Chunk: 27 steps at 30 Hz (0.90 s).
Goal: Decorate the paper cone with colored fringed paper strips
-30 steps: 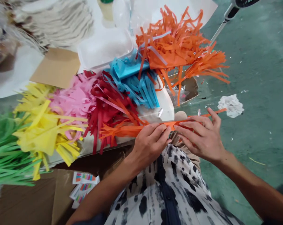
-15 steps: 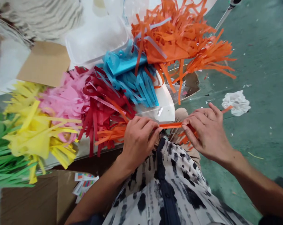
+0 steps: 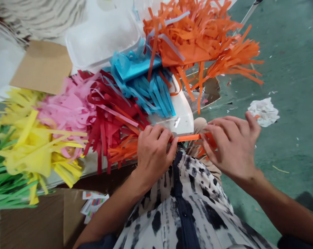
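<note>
My left hand [image 3: 153, 155] and my right hand [image 3: 231, 148] both pinch a narrow orange paper strip [image 3: 190, 137] above my lap. Its fringed orange end [image 3: 122, 149] lies left of my left hand, against a bunch of red paper fringe [image 3: 107, 121]. Under my right fingers, more orange paper shows. Beyond the hands lie bunches of blue [image 3: 151, 93] and larger orange paper fringe [image 3: 198, 45]. Pink [image 3: 68, 110], yellow [image 3: 32, 148] and green [image 3: 6, 183] fringe spread to the left. My fingers partly hide the strip.
A white foam tray [image 3: 99, 38] and a cardboard sheet [image 3: 39, 67] sit behind the fringes. Crumpled white paper [image 3: 264, 111] lies on the green floor [image 3: 288, 69] at right. Printed cards [image 3: 93, 204] rest on cardboard [image 3: 29, 214] at lower left.
My hands have drawn closer together along the orange strip, and less of it shows between them. The view has shifted slightly, so the fringe bunches sit further left.
</note>
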Available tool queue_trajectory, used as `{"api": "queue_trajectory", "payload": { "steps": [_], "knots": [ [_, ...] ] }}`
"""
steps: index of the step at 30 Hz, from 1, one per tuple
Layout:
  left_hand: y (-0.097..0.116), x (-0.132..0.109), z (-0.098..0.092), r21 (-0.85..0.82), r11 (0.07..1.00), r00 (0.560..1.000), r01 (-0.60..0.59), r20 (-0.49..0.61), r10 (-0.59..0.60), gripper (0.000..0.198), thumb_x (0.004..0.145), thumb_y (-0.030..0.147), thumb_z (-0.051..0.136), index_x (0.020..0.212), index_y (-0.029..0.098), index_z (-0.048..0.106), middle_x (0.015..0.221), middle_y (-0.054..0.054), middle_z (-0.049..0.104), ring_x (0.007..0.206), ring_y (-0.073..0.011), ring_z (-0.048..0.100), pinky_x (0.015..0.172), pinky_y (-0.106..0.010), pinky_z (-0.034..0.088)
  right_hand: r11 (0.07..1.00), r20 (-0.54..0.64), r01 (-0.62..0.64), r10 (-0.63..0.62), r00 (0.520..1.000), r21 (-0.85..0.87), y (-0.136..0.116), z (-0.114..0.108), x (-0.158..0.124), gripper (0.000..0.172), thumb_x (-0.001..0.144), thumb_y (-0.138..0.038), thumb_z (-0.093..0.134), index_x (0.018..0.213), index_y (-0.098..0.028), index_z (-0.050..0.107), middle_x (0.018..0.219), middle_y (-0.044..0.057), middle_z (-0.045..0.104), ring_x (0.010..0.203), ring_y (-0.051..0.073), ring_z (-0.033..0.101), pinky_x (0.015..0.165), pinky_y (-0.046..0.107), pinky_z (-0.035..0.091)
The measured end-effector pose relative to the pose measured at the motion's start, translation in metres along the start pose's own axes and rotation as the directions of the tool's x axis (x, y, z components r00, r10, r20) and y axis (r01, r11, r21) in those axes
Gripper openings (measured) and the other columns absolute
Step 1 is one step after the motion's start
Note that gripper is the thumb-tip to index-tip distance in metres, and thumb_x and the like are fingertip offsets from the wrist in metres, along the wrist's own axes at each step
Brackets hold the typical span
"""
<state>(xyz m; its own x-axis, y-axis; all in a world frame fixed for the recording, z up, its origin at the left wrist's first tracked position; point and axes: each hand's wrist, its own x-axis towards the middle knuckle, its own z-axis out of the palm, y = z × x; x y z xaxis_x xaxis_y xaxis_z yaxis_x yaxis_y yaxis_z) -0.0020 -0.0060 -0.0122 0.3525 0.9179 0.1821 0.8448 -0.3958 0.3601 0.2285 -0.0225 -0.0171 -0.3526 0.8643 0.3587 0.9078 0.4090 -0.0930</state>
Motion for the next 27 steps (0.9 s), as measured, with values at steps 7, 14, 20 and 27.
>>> {"api": "queue_trajectory", "payload": {
  "steps": [7,14,20,27],
  "knots": [
    [-0.01,-0.008,-0.008,0.135,0.989,0.995,0.062,-0.08,-0.051,0.02,0.097,0.034,0.067,0.084,0.02,0.063,0.107,-0.011,0.067,0.102,-0.0293,0.057,0.087,-0.045,0.044,0.978,-0.105,0.157,-0.143,0.984,0.134,-0.005,0.003,-0.015,0.035,0.093,-0.018,0.068,0.124,-0.032,0.072,0.113,-0.004,0.08,0.111,0.029,0.068,0.123,0.063,0.028],
    [-0.011,-0.023,-0.019,0.199,0.979,0.933,-0.047,-0.34,0.114,0.019,0.094,0.021,0.071,0.113,0.021,0.07,0.12,-0.014,0.07,0.118,-0.0325,0.057,0.101,-0.05,0.047,0.965,-0.008,0.097,-0.098,0.995,0.242,-0.001,-0.001,-0.008,0.021,0.096,-0.024,0.064,0.113,-0.029,0.076,0.11,-0.001,0.079,0.112,0.029,0.063,0.121,0.062,0.025],
    [0.013,-0.007,0.011,-0.105,0.959,0.963,-0.262,-0.092,0.253,0.01,0.104,0.016,0.059,0.106,0.017,0.069,0.104,-0.007,0.074,0.097,-0.0203,0.063,0.09,-0.033,0.053,0.953,0.128,0.061,-0.103,0.987,0.296,0.011,-0.003,0.01,0.012,0.103,-0.031,0.064,0.105,-0.031,0.076,0.105,-0.001,0.078,0.113,0.027,0.061,0.118,0.057,0.026],
    [0.007,0.003,0.006,-0.077,0.981,0.984,-0.176,0.013,0.177,0.014,0.105,0.023,0.057,0.098,0.017,0.066,0.097,-0.006,0.07,0.092,-0.0227,0.059,0.087,-0.037,0.048,0.961,0.166,0.135,-0.177,0.97,0.24,0.023,0.006,0.02,0.019,0.108,-0.037,0.056,0.103,-0.026,0.072,0.101,0.002,0.074,0.111,0.025,0.062,0.115,0.052,0.032]
  ]
}}
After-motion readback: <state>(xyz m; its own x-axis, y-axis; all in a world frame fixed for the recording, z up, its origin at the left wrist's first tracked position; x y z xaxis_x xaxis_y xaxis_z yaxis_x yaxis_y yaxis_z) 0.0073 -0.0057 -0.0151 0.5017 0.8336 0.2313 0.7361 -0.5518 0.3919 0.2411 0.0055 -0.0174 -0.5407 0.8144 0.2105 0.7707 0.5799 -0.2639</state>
